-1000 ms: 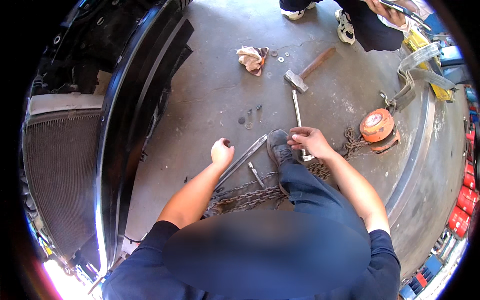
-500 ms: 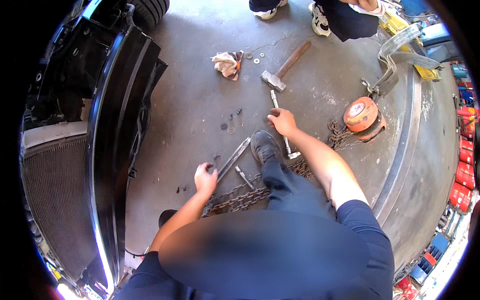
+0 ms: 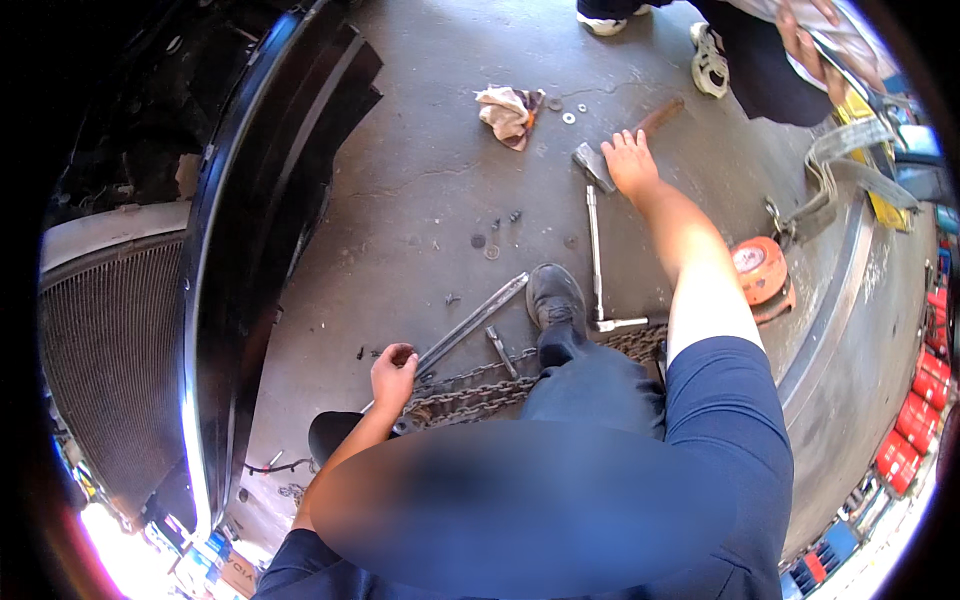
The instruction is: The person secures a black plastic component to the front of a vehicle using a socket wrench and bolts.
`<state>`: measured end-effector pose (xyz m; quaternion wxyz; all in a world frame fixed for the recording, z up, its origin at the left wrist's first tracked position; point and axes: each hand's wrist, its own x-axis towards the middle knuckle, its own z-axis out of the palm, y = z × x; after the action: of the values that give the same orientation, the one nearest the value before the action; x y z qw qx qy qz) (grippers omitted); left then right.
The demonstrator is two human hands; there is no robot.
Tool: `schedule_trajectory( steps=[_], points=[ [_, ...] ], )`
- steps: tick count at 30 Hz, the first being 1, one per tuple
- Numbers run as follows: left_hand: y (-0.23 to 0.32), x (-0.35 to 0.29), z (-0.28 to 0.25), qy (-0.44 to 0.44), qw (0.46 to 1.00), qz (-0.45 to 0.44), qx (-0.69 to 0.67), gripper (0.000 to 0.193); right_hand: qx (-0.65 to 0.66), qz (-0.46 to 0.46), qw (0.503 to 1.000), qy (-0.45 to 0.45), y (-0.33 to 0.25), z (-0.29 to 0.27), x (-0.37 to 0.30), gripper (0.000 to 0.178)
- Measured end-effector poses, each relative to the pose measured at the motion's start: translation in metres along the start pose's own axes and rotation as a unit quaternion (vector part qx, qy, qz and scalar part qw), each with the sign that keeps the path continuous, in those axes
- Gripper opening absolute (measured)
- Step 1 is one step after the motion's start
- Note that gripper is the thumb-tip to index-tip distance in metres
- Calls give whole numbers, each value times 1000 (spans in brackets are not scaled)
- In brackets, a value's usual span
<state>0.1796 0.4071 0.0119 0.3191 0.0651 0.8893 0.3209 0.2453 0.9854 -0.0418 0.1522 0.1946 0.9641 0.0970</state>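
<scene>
Right hand (image 3: 630,165) hanging wide over one hammer (image 3: 592,165), upper middle. Two rings (image 3: 572,118) lying near. Left hand (image 3: 393,376) sitting curled; cannot tell if holding.

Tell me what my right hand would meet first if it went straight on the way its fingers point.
Beyond the hammer handle it overlaps, your right hand would likely first meet the co-worker's pale shoe at the top, passing right of the washers; its height is hard to judge.
</scene>
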Motion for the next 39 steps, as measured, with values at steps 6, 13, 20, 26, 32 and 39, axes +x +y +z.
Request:
schedule_trajectory(
  steps=[6, 13, 20, 26, 32, 39],
  points=[
    [-5, 5, 4, 12, 999, -16, -35, 20, 85, -121, 988, -35, 12, -11, -2, 20],
    [2, 6, 23, -34, 999, 4, -14, 20, 308, 84, 945, -67, -19, -47, -62, 36],
    [-7, 2, 27, -70, 998, -4, 5, 21, 566, 134, 813, -12, -100, -76, -179, 43],
    [-18, -3, 24, -65, 997, -14, -28, 19, 479, 141, 859, -112, -112, -33, -215, 48],
    [-26, -8, 22, -64, 995, -3, -71, 20, 403, 227, 882, -86, -85, -8, -230, 51],
    [-30, -11, 21, -88, 993, -34, -67, 20, 498, 205, 842, 4, -112, -33, -227, 43]
  ],
)
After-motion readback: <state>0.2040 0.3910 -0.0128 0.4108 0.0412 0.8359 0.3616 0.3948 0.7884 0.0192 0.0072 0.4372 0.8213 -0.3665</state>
